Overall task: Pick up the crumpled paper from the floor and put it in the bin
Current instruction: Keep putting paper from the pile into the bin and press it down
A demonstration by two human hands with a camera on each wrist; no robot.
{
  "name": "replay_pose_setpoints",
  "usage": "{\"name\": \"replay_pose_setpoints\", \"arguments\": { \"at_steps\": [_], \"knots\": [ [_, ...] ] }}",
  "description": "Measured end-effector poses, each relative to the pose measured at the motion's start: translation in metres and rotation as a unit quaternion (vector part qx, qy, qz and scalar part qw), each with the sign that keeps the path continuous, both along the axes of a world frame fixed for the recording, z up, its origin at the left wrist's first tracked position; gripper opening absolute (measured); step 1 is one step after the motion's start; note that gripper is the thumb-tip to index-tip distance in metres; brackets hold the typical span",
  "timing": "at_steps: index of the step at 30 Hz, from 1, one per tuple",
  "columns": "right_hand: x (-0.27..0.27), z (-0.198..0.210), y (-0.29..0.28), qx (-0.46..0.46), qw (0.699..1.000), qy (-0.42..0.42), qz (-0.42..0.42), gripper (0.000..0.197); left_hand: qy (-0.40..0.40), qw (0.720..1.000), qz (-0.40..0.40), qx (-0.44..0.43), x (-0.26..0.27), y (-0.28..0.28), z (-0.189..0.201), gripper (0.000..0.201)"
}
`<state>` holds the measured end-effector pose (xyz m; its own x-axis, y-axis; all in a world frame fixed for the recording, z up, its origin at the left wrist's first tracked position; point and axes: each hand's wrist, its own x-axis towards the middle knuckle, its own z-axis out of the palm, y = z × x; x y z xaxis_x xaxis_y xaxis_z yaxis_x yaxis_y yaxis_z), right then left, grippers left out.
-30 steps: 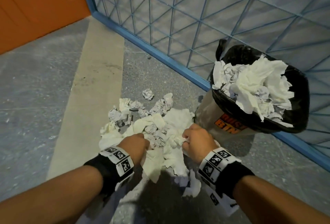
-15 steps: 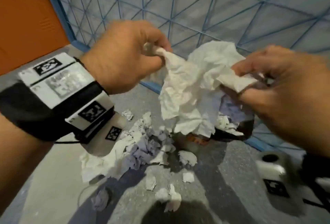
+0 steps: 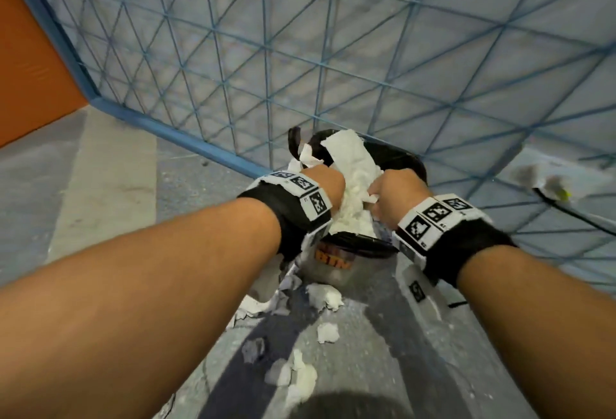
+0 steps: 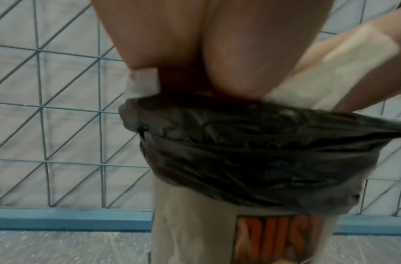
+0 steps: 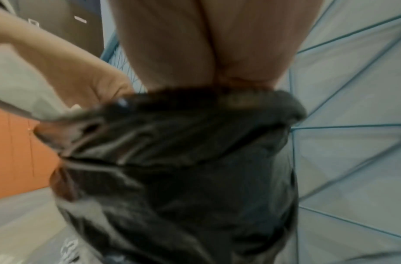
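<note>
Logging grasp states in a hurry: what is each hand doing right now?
Left hand: pushed into the bin, fingers hidden; cannot tell.
Right hand: fingers curled, gripping crumpled paper over the bin.

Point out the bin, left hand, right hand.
bin (image 3: pixel 333 268): head view, grey wall under the liner.
left hand (image 3: pixel 325 186): head view, back of hand.
right hand (image 3: pixel 396 186): head view, back of hand.

1 grey cylindrical bin (image 3: pixel 336 267) with 1 black plastic liner (image 4: pixel 251 151); 2 hands; roughly 8 white crumpled paper scraps (image 3: pixel 325 297) on floor (blurry, approximate).
</note>
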<state>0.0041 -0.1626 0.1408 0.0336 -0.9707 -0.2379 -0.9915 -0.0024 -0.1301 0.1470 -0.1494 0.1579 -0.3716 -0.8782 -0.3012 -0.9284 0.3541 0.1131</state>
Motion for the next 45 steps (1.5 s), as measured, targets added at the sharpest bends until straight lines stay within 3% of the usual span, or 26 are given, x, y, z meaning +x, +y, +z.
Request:
{"name": "replay_pose_setpoints", "arguments": {
  "at_steps": [3,5,6,10,13,17,20,22,25,27,29,32,34,36,38,41,43,45],
  "knots": [
    [0.000,-0.007,0.001,0.059,0.997,0.039,0.008,0.029,-0.012,0.999,0.004,0.036,-0.003,-0.004,-0.006,0.030],
    [0.001,-0.007,0.004,0.064,0.996,0.049,0.037,0.025,-0.037,0.999,-0.012,0.036,-0.002,-0.001,-0.003,0.017],
    [0.001,-0.003,0.005,0.062,0.995,0.052,0.053,0.025,-0.033,0.999,-0.014,0.029,-0.002,-0.001,-0.002,0.009],
    [-0.002,0.029,0.009,-0.002,0.997,0.020,0.070,0.022,0.034,0.999,0.007,-0.015,-0.001,0.003,0.021,0.025],
    [-0.002,0.052,0.016,-0.029,0.998,-0.003,0.056,0.042,0.090,0.993,-0.002,-0.082,0.003,0.004,0.043,0.033],
    [0.002,0.078,0.029,-0.057,0.996,-0.051,0.040,0.070,0.086,0.989,-0.014,-0.120,0.019,-0.003,0.061,0.054],
    [0.005,0.088,0.041,-0.128,0.988,-0.086,0.022,0.078,0.091,0.984,0.013,-0.150,0.033,-0.004,0.070,0.059],
    [0.007,0.088,0.055,-0.202,0.973,-0.106,0.041,0.072,0.087,0.982,0.044,-0.161,0.040,-0.002,0.067,0.056],
    [0.014,0.086,0.089,-0.333,0.927,-0.135,0.106,0.047,0.110,0.976,0.054,-0.181,0.049,0.003,0.057,0.043],
    [0.024,0.076,0.116,-0.355,0.908,-0.154,0.161,0.031,0.150,0.968,0.064,-0.190,0.063,0.008,0.050,0.034],
    [0.029,0.051,0.139,-0.267,0.928,-0.146,0.216,0.022,0.196,0.955,0.090,-0.202,0.081,0.014,0.038,0.026],
    [0.031,-0.001,0.156,-0.018,0.970,-0.092,0.225,0.035,0.231,0.950,0.148,-0.150,0.110,0.029,-0.003,0.015],
    [0.027,-0.044,0.159,0.114,0.975,-0.033,0.188,0.055,0.185,0.969,0.152,-0.061,0.124,0.046,-0.044,0.018],
    [0.026,-0.081,0.162,0.215,0.967,0.000,0.134,0.081,0.098,0.988,0.115,0.041,0.132,0.068,-0.087,0.035],
    [0.031,-0.108,0.168,0.273,0.959,-0.005,0.081,0.098,0.025,0.990,0.070,0.122,0.134,0.093,-0.124,0.048],
    [0.054,-0.145,0.190,0.324,0.943,-0.060,0.035,0.101,-0.013,0.981,0.012,0.195,0.130,0.130,-0.171,0.065],
    [0.075,-0.169,0.209,0.291,0.952,-0.092,0.020,0.103,0.001,0.977,0.003,0.212,0.122,0.149,-0.190,0.072],
    [0.093,-0.182,0.224,0.228,0.969,-0.088,0.041,0.088,0.004,0.978,0.005,0.208,0.112,0.158,-0.204,0.069]
  ]
}}
